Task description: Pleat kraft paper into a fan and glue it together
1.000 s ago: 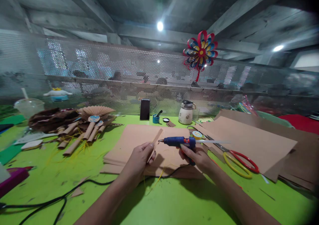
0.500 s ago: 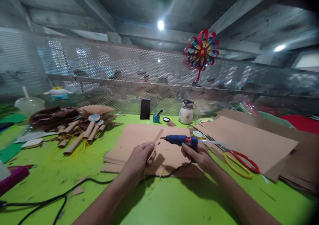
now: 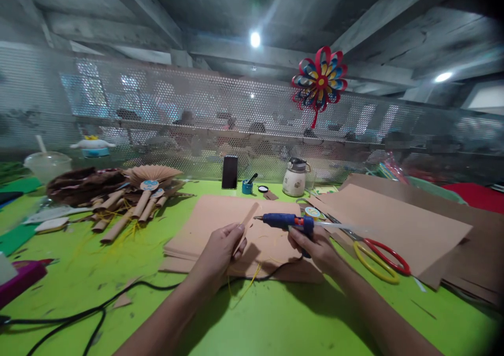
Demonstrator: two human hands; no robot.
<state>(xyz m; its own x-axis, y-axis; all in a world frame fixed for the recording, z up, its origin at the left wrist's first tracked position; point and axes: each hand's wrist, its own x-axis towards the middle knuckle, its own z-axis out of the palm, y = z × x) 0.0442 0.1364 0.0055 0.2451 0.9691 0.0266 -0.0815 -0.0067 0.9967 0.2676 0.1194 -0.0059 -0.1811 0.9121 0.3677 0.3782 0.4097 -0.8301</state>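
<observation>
Pinched between the thumb and fingers of my left hand (image 3: 228, 243) is a narrow brown paper strip (image 3: 250, 215), tilted up and to the right. A thin yellow string (image 3: 254, 277) hangs below that hand. My right hand (image 3: 313, 245) is wrapped round a blue hot glue gun (image 3: 281, 220), with a clear glue stick (image 3: 334, 224) out of its back. The gun's nozzle points left, close to the strip; whether they touch I cannot tell. Both hands are above a stack of brown paper sheets (image 3: 205, 214).
Red-and-yellow-handled scissors (image 3: 380, 259) lie right, beside large brown sheets (image 3: 394, 222). Paper fans with rolled handles (image 3: 142, 201) are heaped left. A black cord (image 3: 153, 288) crosses the green table. A phone (image 3: 230, 172), blue jar (image 3: 247, 187) and white bottle (image 3: 294, 180) stand behind.
Almost nothing differs. Both hands keep their holds on the strip and the glue gun, and the view has shifted very slightly.
</observation>
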